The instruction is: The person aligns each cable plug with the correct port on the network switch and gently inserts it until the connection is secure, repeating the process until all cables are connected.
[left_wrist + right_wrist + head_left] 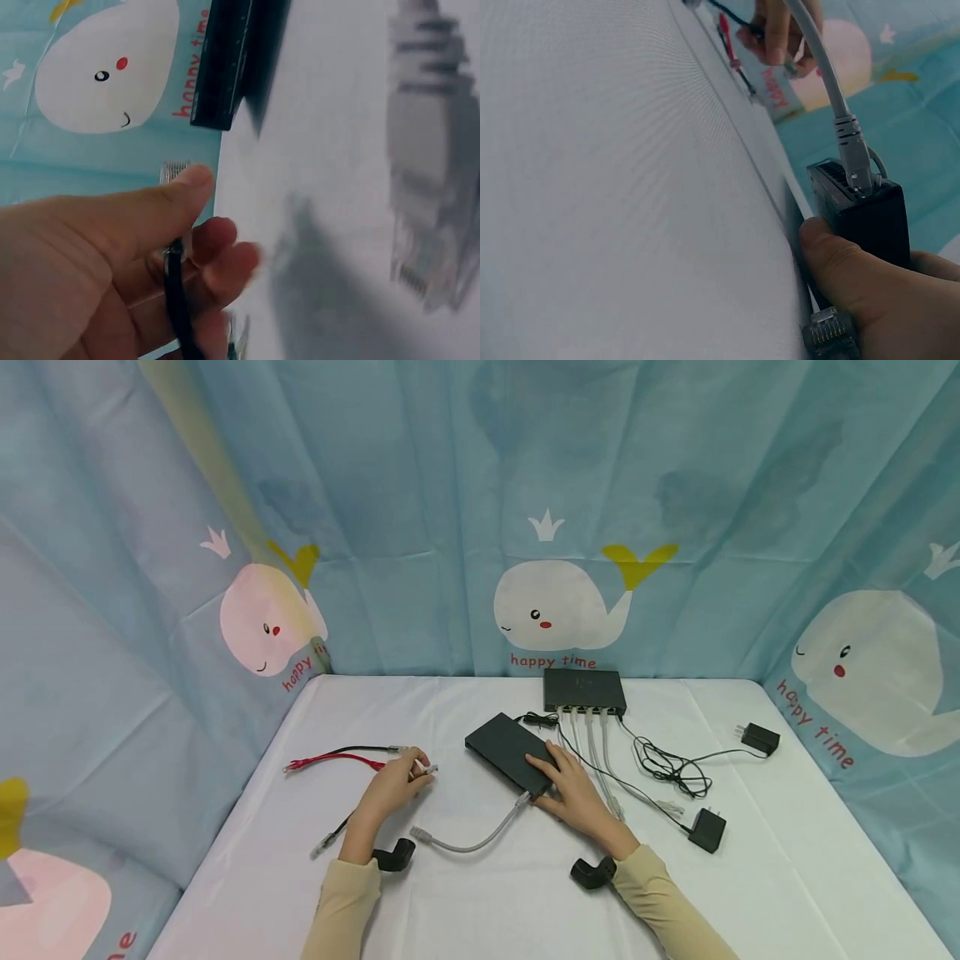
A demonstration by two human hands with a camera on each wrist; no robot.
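My left hand [393, 785] pinches the clear plug [175, 172] of a black network cable [175, 292] between thumb and fingers, left of a black network switch [504, 745]. My right hand [576, 793] grips the near right end of this switch, with the thumb along its edge in the right wrist view. A short grey network cable [480, 847] is plugged into the switch's port side. Its free plug [421, 834] points left, between my hands. In the right wrist view, another clear plug [831, 334] shows below my right thumb.
A second black switch [583, 691] stands at the back with several grey cables [592, 747] plugged in. Two black power adapters [761, 739] [707, 830] lie at right, with a coiled cord [671, 767]. Red cable [330, 758] lies left of my left hand. Printed curtains [420, 610] surround the white table [465, 910].
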